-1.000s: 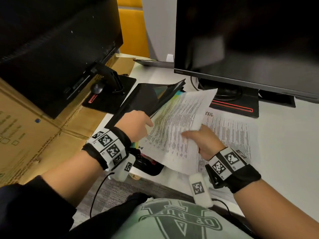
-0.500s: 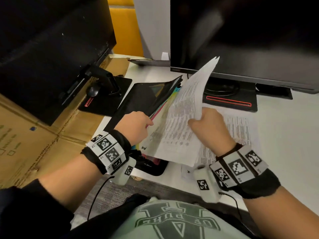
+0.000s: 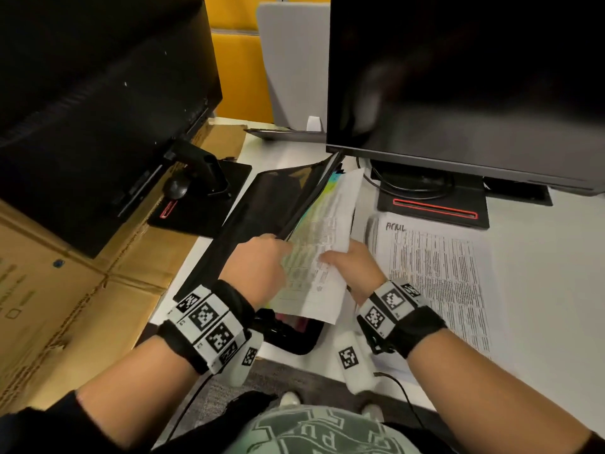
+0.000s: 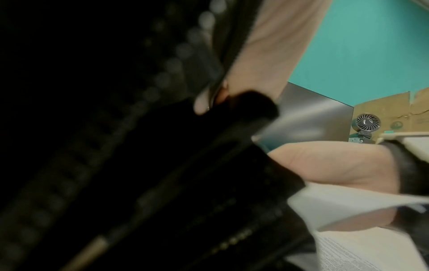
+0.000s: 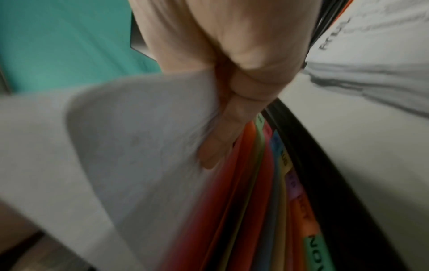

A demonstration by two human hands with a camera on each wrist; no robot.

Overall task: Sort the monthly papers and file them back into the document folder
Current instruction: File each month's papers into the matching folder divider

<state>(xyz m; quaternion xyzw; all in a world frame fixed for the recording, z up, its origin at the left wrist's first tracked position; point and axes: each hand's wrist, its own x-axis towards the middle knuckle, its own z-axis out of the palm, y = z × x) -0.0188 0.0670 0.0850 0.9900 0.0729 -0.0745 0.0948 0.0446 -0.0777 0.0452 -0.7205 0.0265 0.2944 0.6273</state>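
The black document folder [image 3: 262, 211] lies open on the desk, its coloured tabbed dividers [image 5: 267, 201] fanned out. My left hand [image 3: 278, 250] pinches the edge of the folder's cover [image 4: 209, 99] and holds it lifted. My right hand [image 3: 334, 258] grips a printed sheet [image 3: 314, 263] near its lower right edge. The sheet lies slanted into the folder's mouth, on top of the dividers. In the right wrist view my fingers [image 5: 232, 113] curl round the sheet [image 5: 127, 146]. A pile of printed papers [image 3: 435, 276] headed "April" lies flat to the right.
Two dark monitors stand close behind, one on a stand [image 3: 435, 204] with cables just beyond the folder, the other [image 3: 98, 93] at the left. Cardboard boxes [image 3: 65, 306] lie at the left. The desk's front edge runs just under my wrists. A small fan [image 4: 367, 122] stands further off.
The sheet stood almost upright in my right hand half a second ago. It has come down into the folder's opening. My left hand has stayed on the cover.
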